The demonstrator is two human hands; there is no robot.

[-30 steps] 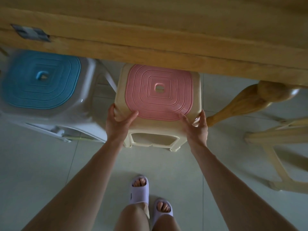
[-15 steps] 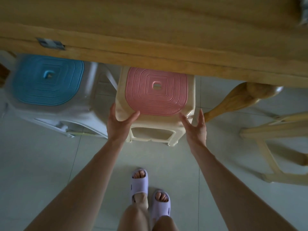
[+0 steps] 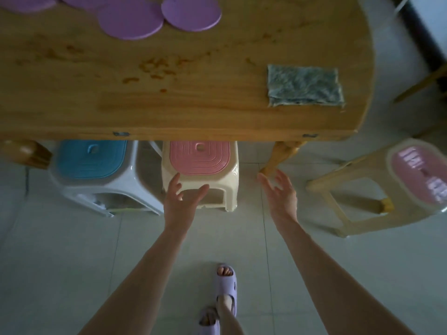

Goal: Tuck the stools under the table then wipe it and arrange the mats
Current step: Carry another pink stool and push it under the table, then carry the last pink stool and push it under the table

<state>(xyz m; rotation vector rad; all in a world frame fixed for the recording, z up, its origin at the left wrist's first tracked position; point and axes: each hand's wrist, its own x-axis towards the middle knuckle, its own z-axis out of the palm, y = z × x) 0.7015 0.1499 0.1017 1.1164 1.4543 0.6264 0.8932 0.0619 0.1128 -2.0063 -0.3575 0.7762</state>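
A cream stool with a pink seat (image 3: 199, 163) stands half under the wooden table (image 3: 169, 110). Left of it a white stool with a blue seat (image 3: 92, 160) is also partly under the edge. My left hand (image 3: 181, 197) hovers open just in front of the pink stool, off it. My right hand (image 3: 280, 192) is open in the air near the table leg (image 3: 280, 155). A taller cream stool with a pink oval seat (image 3: 420, 175) stands out to the right. Several purple round mats (image 3: 130, 19) and a grey cloth (image 3: 304, 85) lie on the stained tabletop.
Pale floor tiles spread below, with my feet in lilac slippers (image 3: 225, 286) near the bottom. A second table leg (image 3: 24, 153) shows at the far left. A dark strip runs along the top right corner (image 3: 423, 32).
Both hands have let go of the pink stool and drawn back. The view has lifted, so the tabletop, mats, cloth and the taller stool at the right have come into sight.
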